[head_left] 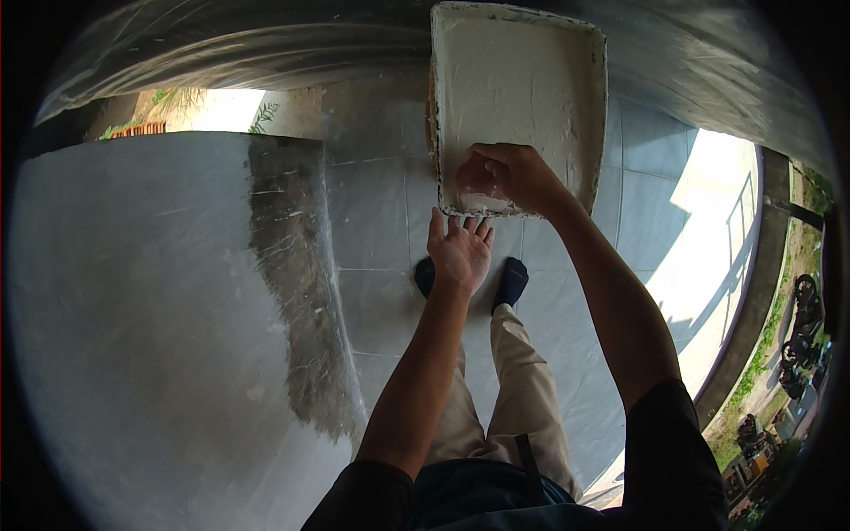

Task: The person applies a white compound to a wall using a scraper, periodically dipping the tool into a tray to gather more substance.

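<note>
A square white tray (522, 88) coated in pale plaster fills the top centre of the head view. My right hand (522, 177) reaches over its near edge, fingers curled around a pale pinkish object (478, 184) that rests in the tray's near left corner; what that object is I cannot tell. Just below that corner is my left hand (459, 255), palm open and fingers spread, with the fingertips at the tray's near rim. Whether they touch the rim is unclear.
A grey plastered wall (150, 310) fills the left, with a darker rough strip (297, 292) along its edge. Below me are grey floor tiles (381, 230) and my feet in dark footwear (511, 281). A railing (739, 239) and parked motorbikes (801, 336) lie far right.
</note>
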`<state>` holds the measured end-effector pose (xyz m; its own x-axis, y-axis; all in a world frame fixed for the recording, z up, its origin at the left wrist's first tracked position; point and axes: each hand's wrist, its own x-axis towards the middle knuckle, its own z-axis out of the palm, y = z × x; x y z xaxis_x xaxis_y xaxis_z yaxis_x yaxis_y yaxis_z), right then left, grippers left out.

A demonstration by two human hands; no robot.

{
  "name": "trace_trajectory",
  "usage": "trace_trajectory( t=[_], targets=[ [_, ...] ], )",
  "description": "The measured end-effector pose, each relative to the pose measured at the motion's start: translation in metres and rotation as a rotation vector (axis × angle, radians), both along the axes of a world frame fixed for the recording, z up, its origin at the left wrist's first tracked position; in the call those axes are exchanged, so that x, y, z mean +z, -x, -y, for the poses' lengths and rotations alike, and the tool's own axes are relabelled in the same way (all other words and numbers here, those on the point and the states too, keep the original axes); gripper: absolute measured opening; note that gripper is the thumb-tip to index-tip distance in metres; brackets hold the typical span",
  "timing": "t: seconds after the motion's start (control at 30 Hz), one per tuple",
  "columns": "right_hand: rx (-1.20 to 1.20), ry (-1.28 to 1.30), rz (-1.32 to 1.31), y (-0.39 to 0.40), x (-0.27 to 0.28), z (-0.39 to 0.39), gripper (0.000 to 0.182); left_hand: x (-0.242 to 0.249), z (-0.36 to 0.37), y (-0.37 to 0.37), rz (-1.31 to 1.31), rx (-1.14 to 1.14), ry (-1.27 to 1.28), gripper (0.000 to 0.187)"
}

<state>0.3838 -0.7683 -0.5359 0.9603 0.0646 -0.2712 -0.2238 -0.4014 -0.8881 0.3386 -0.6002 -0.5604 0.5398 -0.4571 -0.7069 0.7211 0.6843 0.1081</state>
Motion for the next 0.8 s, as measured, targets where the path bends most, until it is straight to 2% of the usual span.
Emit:
trace_trajectory(
  t=[0.07,0.17,0.23,0.3,0.43,0.5,0.73,0.8],
  targets=[
    [-0.133,0.138,0.135,0.004,-0.004,0.008,0.029,-0.003,-0.001,0.001,0.005,-0.004,0.001,0.092],
    [-0.203,0.185,0.238,0.009,-0.017,0.019,0.027,-0.007,-0.002,0.002,0.077,-0.038,0.012,0.089],
    [-0.201,0.183,0.208,0.011,-0.022,0.023,0.028,-0.008,-0.001,0.002,0.067,-0.031,0.009,0.087],
    [-0.244,0.047,0.126,0.016,-0.018,0.020,0.028,-0.007,0.000,0.002,0.054,-0.028,-0.001,0.086],
    [-0.259,0.083,0.139,0.019,-0.014,0.015,0.026,-0.012,-0.002,0.002,0.021,-0.024,0.030,0.079],
    [-0.259,0.009,0.112,0.018,-0.011,0.012,0.026,-0.013,-0.002,0.003,0.033,-0.035,0.028,0.079],
    [-0.259,0.100,0.160,0.017,-0.013,0.002,0.023,-0.007,-0.001,0.002,0.019,-0.022,-0.018,0.082],
    [-0.287,-0.041,0.139,0.019,-0.019,-0.003,0.026,-0.013,-0.003,0.003,0.036,-0.036,0.014,0.080]
  ],
)
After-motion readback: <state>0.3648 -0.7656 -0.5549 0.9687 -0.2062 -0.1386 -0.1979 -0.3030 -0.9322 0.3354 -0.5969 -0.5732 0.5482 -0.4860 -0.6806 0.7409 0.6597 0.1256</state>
